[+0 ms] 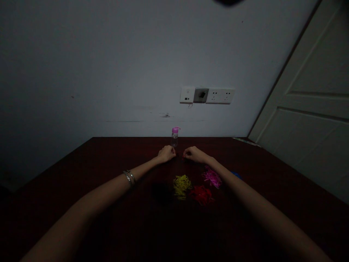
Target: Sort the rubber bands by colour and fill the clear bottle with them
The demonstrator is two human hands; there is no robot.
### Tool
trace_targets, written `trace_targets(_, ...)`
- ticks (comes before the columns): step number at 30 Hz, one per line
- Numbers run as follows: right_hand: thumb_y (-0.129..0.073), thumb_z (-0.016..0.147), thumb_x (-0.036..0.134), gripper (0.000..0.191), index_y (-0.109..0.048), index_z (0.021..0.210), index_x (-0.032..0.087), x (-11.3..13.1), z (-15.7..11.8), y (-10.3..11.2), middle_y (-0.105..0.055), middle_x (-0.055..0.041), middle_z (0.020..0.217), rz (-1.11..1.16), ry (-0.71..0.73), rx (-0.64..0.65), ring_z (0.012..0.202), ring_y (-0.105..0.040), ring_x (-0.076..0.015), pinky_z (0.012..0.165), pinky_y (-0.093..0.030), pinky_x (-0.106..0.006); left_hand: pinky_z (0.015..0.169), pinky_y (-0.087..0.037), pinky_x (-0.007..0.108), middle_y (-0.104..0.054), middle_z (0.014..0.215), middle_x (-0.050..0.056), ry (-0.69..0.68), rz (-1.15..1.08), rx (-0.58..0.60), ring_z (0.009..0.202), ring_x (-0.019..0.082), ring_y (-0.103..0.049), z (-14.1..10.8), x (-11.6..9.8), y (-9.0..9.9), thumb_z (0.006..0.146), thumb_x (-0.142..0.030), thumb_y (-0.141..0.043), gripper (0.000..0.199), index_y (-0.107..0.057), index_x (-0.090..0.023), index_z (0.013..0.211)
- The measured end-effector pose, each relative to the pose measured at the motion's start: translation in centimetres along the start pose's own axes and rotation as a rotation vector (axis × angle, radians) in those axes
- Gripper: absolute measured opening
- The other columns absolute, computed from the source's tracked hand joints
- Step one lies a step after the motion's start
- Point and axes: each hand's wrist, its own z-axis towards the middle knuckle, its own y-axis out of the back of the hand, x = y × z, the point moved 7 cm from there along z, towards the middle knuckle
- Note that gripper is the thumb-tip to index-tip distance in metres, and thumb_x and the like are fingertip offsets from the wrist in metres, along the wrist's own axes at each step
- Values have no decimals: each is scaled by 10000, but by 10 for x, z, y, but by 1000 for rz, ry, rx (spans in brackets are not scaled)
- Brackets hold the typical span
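Observation:
Both my arms reach to the far part of a dark red table. My left hand [167, 153] is closed with its fingertips pinched, just in front of a clear bottle [175, 139] with a pink cap; what it holds is too small and dark to make out. A short gap to the right, my right hand [194, 154] pinches a small red rubber band at its fingertips. Nearer to me lie loose piles of thin bands: yellow bands [181, 186], red bands [202, 194] and pink bands [212, 177]. Blue bands [236, 175] are partly hidden behind my right forearm.
The table [122, 153] meets a pale wall [122, 72] along its far edge. A row of wall sockets [220, 96] sits above the table. At the right stands a white panelled door [311, 109]. A dark patch left of the yellow bands is too dim to identify.

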Motion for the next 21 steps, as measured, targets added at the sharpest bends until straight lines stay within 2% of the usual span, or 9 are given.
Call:
trace_targets(3,-512,696,109,208,-676,823,123,1,6,-7,-662,-49,750,-50,-43,26,667,-570,-125,594,-377,-187,640,-418,225,-625,844,24,1,40,9,796,161,-577,-1,1,3,706,-200,-527,138,-631,-197,798)
trace_targets(6,-524,696,125,194,-678,813,140,-1,10,-12,-668,-48,763,-97,-96,67,688,-584,-131,592,-378,-184,647,-419,231,-602,894,35,-65,146,-7,809,167,-571,-4,-2,8,722,-218,-521,134,-624,-199,806)
trace_targets(11,-562,673,152,153,-671,781,144,-5,16,-15,-671,-69,802,-136,-168,67,749,-601,-160,614,-394,-197,664,-423,260,-528,1005,87,-404,411,-39,849,188,-555,-10,-23,17,788,-273,-476,173,-582,-169,876)
trace_targets(14,-591,653,172,137,-662,765,139,-8,20,-17,-668,-87,806,-158,-227,59,749,-609,-178,611,-404,-210,670,-420,269,-510,1003,114,-564,524,-16,900,202,-530,-12,-33,20,815,-237,-445,171,-570,-147,888)
trace_targets(17,-600,640,169,133,-652,760,140,-7,21,-18,-664,-98,821,-174,-281,48,738,-617,-184,595,-410,-211,659,-416,269,-512,992,128,-610,584,-20,913,204,-515,-11,-35,26,835,-182,-395,195,-567,-138,914)
trace_targets(21,-569,674,169,155,-644,804,131,-4,19,-16,-656,-137,861,-199,-356,12,761,-621,-204,590,-417,-221,651,-410,263,-526,1008,132,-592,612,-15,909,205,-517,-9,-32,35,827,-149,-393,226,-560,-142,979)
